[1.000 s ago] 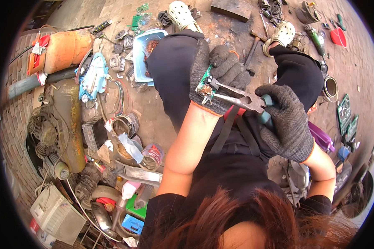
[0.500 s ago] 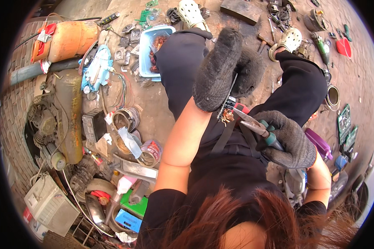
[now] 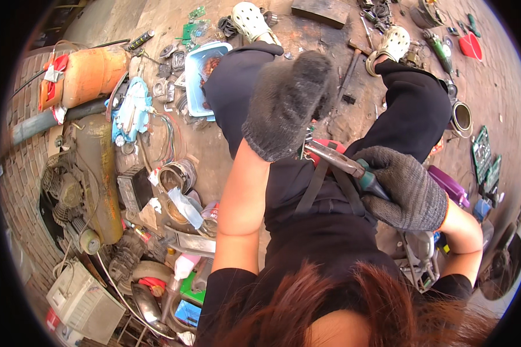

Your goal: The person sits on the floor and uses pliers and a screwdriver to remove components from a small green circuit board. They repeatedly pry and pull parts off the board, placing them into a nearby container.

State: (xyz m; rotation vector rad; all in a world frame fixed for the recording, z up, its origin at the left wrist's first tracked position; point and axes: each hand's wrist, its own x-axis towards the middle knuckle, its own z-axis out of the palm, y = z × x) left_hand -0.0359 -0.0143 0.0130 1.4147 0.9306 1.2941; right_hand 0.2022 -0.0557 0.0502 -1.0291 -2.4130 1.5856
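A dark grey knitted glove covers my left hand (image 3: 289, 104), which is closed around a circuit board (image 3: 305, 142). Only a thin edge of the board shows, since the glove hides the rest. In a matching glove, my right hand (image 3: 408, 188) grips a pair of pliers (image 3: 340, 161) with green and dark handles. The jaws point left and meet the board's edge just under my left hand; whether they pinch a part there I cannot tell. Behind the pliers, over my lap, lies a red thing (image 3: 330, 146), partly hidden.
Beyond my left knee stands a light blue basin (image 3: 192, 87) with coppery scraps. A hammer (image 3: 349, 72) lies between my feet. Open cans (image 3: 176, 176) and an orange gas cylinder (image 3: 92, 75) are at the left. Green circuit boards (image 3: 481, 156) and a purple container (image 3: 448, 186) lie right.
My left hand has turned and shifted left, so the board and its coppery wires are now mostly hidden. The pliers have moved left and up to the board's edge.
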